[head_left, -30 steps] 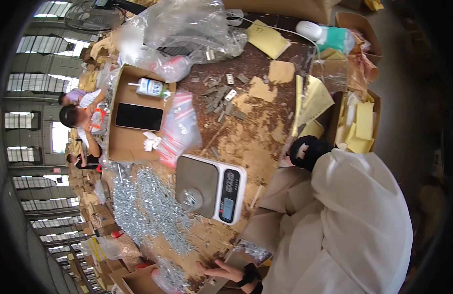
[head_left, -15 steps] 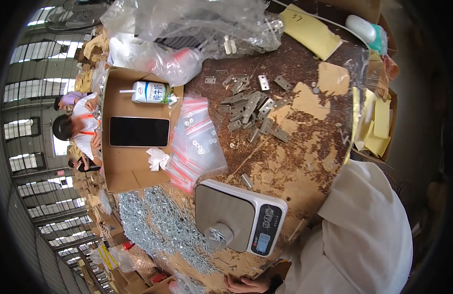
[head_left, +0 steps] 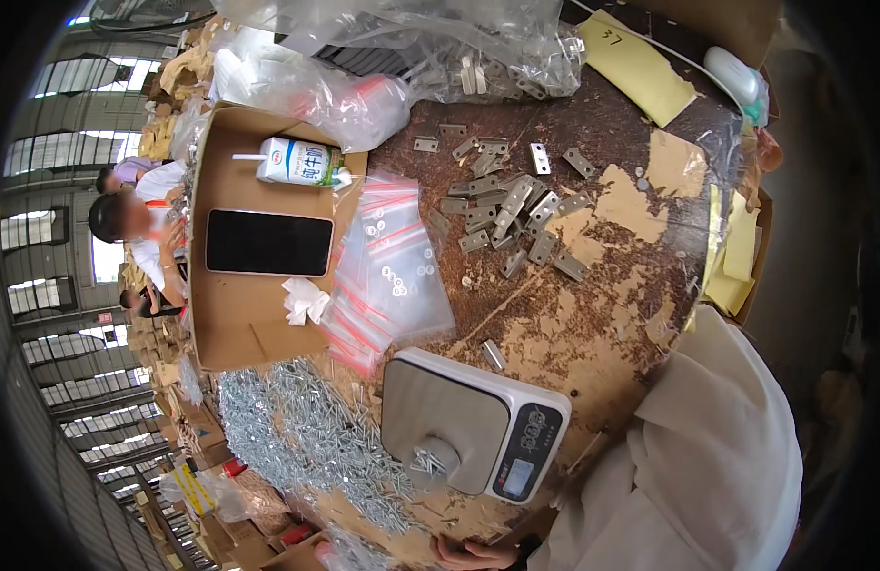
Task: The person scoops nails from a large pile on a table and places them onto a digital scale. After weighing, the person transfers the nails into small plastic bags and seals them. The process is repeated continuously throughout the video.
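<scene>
My right hand (head_left: 473, 554), with a dark band at the wrist, is at the lower edge, close to the pile of silvery screws (head_left: 302, 438). Its fingers look bent, but the frame cuts most of them off, and nothing held can be made out. A loose pale sleeve (head_left: 711, 438) fills the lower right. Just above the hand is a white digital scale (head_left: 449, 395) with a metal plate. On the plate sits a small round cup (head_left: 430, 463) holding some screws. My left hand is out of the picture.
A cardboard box (head_left: 259, 333) holds a phone (head_left: 268, 243), a milk carton (head_left: 297, 162) and crumpled tissue (head_left: 306, 301). Beside it lie red-striped zip bags (head_left: 402, 271) with small white rings. Several metal plates (head_left: 516, 209) are heaped mid-table. A person (head_left: 154, 228) sits at far left.
The whole view has shifted slightly, the far items moving toward the right. My right hand stays at the lower edge; nothing on the table has visibly been moved.
</scene>
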Demonstrator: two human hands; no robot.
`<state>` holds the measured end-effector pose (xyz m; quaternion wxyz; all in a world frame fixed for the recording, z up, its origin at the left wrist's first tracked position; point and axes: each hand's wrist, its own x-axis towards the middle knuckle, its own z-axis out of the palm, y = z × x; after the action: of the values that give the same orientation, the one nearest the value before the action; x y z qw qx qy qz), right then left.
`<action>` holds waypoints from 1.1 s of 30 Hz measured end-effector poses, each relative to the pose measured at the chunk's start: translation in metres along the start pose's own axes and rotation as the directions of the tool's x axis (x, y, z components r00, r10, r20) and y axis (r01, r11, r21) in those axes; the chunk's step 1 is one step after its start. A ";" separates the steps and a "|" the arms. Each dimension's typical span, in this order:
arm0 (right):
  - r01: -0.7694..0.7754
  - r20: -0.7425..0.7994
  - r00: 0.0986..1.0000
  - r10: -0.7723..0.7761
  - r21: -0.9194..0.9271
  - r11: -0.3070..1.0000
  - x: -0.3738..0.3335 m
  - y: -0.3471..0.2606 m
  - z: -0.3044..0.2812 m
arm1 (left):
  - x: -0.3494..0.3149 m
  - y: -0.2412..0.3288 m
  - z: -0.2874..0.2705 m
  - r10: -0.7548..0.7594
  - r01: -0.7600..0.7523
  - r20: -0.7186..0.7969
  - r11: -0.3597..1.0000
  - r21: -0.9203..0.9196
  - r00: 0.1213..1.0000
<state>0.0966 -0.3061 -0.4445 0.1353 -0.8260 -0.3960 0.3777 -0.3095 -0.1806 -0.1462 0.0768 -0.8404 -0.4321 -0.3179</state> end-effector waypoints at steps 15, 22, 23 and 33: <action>0.199 -0.117 0.970 -0.215 -0.131 0.971 -0.223 -0.077 0.024 | -0.030 -0.045 -0.008 -0.058 0.056 -0.018 0.994 -0.092 0.998; 0.527 0.015 0.826 -0.563 0.333 0.782 -0.349 -0.174 -0.098 | -0.023 -0.048 -0.038 -0.129 0.155 0.086 0.852 -0.501 0.988; 0.569 -0.014 0.803 -0.596 0.321 0.758 -0.359 -0.187 -0.118 | -0.012 -0.048 -0.046 -0.089 0.132 0.108 0.855 -0.502 0.990; 0.752 -0.278 0.656 -0.701 0.172 0.636 -0.306 -0.273 -0.255 | 0.094 -0.047 -0.114 0.233 -0.144 0.123 0.858 -0.493 0.965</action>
<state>0.0101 -0.3410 0.0290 0.4243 -0.5997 -0.6255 0.2627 -0.3592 -0.1340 -0.0064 -0.1419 -0.8965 -0.2601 -0.3295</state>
